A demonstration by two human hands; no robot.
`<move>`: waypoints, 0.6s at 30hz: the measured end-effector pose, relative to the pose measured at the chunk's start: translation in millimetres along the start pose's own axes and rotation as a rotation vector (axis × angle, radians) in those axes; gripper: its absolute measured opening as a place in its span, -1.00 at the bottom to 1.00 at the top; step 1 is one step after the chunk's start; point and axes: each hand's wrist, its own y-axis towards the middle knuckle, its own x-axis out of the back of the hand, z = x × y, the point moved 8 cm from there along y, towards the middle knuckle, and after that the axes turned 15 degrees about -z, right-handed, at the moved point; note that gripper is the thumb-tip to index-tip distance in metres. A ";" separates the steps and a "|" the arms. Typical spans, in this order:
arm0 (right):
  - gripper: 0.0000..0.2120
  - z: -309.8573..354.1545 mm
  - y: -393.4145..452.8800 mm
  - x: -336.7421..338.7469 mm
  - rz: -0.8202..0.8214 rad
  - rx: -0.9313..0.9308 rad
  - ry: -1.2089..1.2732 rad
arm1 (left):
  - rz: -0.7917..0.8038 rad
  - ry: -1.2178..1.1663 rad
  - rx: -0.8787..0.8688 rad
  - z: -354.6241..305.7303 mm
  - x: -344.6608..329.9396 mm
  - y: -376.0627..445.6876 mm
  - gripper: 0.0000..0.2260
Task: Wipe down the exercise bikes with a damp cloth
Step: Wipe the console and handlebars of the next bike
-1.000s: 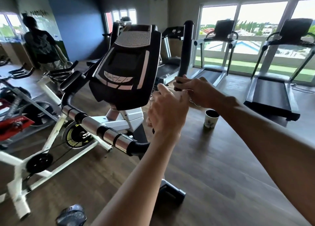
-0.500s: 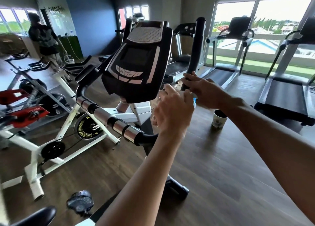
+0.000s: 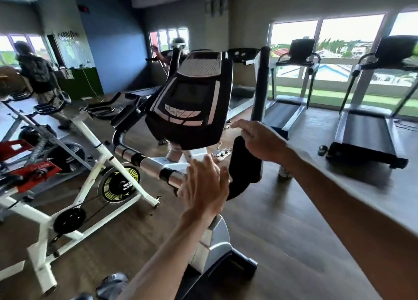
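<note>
An exercise bike stands right in front of me, with a black console (image 3: 192, 103), a chrome and black handlebar (image 3: 144, 161) and a tall black right handle post (image 3: 260, 91). My left hand (image 3: 203, 186) hovers below the console with its fingers spread and holds nothing. My right hand (image 3: 260, 139) is raised beside the right handle post, fingers relaxed, and holds nothing. No cloth shows in either hand.
White spin bikes (image 3: 95, 161) stand to the left, one with red parts. Treadmills (image 3: 364, 130) line the windows on the right. A cup (image 3: 285, 172) sits on the wooden floor behind my right wrist. A person (image 3: 38, 73) walks at far left; another (image 3: 174, 51) is behind the console.
Both hands were together at the right handle post. Now they have come apart and off it, the left lower with fingers spread. The view has pulled back and tilted up.
</note>
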 end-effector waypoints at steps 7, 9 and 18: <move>-0.44 6.0 -23.2 -21.5 -0.109 0.110 -0.354 | 0.238 -0.271 -0.370 15.8 -5.4 5.0 -0.41; -0.45 7.6 -24.5 -24.6 -0.117 0.108 -0.397 | 0.158 -0.276 -0.485 22.5 -8.0 4.7 -0.42; -0.45 12.3 -28.4 -26.5 -0.126 0.101 -0.496 | -0.117 -0.250 -0.381 1.8 -19.0 -16.4 -0.63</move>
